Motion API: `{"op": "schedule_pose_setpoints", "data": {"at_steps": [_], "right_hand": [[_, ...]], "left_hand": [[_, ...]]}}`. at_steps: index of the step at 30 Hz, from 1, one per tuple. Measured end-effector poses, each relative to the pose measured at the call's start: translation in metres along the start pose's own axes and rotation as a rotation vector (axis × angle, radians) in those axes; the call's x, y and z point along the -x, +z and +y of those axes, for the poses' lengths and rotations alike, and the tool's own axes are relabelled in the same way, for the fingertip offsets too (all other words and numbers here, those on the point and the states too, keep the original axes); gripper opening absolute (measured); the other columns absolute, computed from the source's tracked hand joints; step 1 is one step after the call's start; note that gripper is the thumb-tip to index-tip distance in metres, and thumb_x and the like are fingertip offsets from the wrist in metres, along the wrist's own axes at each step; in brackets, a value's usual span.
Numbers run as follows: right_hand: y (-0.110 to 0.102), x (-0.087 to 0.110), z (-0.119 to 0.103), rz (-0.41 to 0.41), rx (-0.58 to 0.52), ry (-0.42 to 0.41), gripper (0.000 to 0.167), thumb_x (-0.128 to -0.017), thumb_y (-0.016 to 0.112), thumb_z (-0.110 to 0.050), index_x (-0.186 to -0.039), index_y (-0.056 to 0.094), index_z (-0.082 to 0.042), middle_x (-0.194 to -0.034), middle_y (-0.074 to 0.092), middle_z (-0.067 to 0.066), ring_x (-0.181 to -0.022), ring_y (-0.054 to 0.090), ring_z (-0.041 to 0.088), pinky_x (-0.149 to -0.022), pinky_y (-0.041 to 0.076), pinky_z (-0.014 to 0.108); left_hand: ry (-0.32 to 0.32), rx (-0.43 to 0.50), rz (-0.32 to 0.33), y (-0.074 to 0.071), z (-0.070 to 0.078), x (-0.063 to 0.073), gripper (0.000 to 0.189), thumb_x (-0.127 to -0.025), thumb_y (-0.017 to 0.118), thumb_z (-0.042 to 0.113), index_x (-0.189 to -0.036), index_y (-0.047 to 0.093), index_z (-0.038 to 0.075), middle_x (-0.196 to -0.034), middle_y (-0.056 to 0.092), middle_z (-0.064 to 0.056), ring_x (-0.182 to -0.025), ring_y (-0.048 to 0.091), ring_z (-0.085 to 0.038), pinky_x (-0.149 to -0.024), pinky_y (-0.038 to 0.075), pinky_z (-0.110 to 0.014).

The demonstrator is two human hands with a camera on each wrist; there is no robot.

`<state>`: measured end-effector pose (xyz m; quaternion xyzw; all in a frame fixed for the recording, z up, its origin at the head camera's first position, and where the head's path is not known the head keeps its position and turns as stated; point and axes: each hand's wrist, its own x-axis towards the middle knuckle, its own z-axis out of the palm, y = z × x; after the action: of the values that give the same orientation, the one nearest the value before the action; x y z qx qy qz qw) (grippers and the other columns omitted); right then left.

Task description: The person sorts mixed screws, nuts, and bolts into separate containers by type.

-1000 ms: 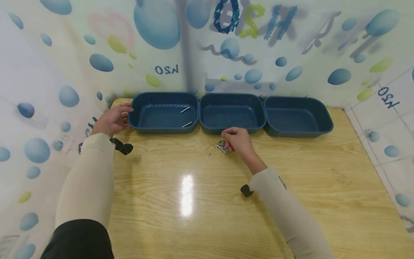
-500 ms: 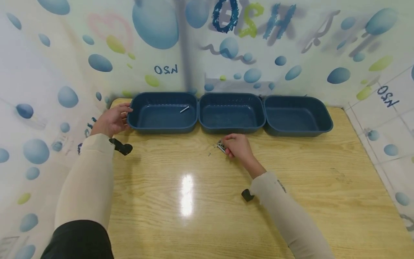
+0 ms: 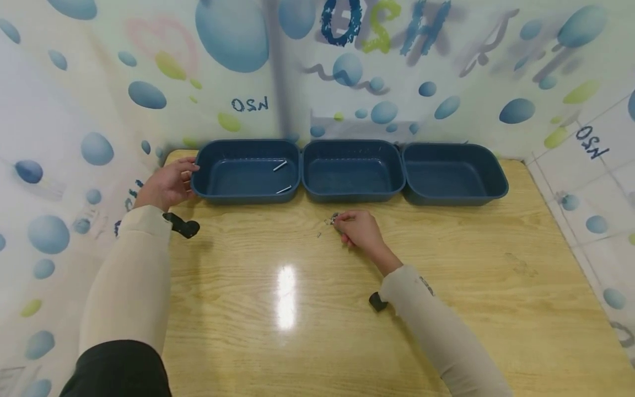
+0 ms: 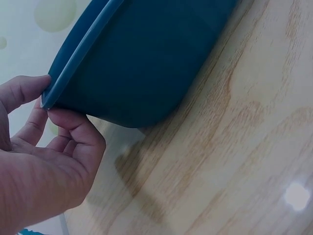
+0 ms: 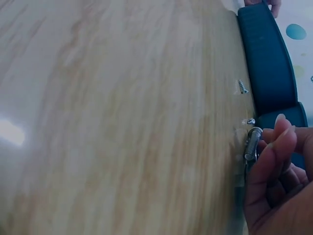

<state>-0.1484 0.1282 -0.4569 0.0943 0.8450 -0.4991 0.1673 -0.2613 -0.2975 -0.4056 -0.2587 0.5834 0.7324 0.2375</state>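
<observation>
My left hand (image 3: pixel 163 186) grips the left blue plastic bin (image 3: pixel 238 199) by its left end. In the left wrist view, the thumb and curled fingers (image 4: pixel 80 129) pinch its rim (image 4: pixel 63 81). Two slim metal bolts (image 3: pixel 280 165) lie inside that bin. My right hand (image 3: pixel 361 230) is low over a small pile of metal fasteners (image 3: pixel 333 219) on the table, fingers bent. In the right wrist view, a thick metal bolt (image 5: pixel 253 143) is right at the fingertips; I cannot tell whether they pinch it. Closer to the bins are a small screw (image 5: pixel 251 121) and a threaded screw (image 5: pixel 243 87).
The middle blue bin (image 3: pixel 353 197) and right blue bin (image 3: pixel 455 202) stand in a row with the left one along the table's back edge. A patterned wall covering (image 3: pixel 317 71) rises behind them. The wooden table (image 3: pixel 248 309) extends toward the person.
My right hand has drawn slightly back toward the person and its fingers now cover more of the fastener pile. The left hand keeps its hold on the bin. The head view has shifted slightly.
</observation>
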Motion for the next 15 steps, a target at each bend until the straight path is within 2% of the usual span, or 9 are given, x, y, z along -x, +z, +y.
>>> {"op": "schedule_pose_setpoints", "data": {"at_steps": [7,15], "right_hand": [[0.0037,0.0055,-0.0053,0.003,0.118,-0.031,0.014,-0.091,0.068,-0.022,-0.099,0.073,-0.011,-0.054,0.06,0.005,-0.041,0.052,0.014,-0.043,0.045,0.025],[0.0084,0.005,-0.0048,0.027,0.226,-0.071,0.013,-0.089,0.071,-0.022,-0.098,0.074,-0.013,-0.057,0.063,0.001,-0.042,0.054,0.011,-0.043,0.044,0.024]], "left_hand": [[-0.001,0.014,0.014,0.0002,0.0003,0.0003,0.033,-0.097,0.06,0.021,-0.126,0.049,0.033,-0.117,0.049,0.004,-0.108,0.043,-0.014,-0.082,0.049,-0.026],[-0.001,0.009,0.005,0.0005,0.0002,0.0003,0.036,-0.098,0.06,0.021,-0.13,0.047,0.032,-0.116,0.05,0.004,-0.106,0.044,-0.014,-0.079,0.049,-0.026]]}}
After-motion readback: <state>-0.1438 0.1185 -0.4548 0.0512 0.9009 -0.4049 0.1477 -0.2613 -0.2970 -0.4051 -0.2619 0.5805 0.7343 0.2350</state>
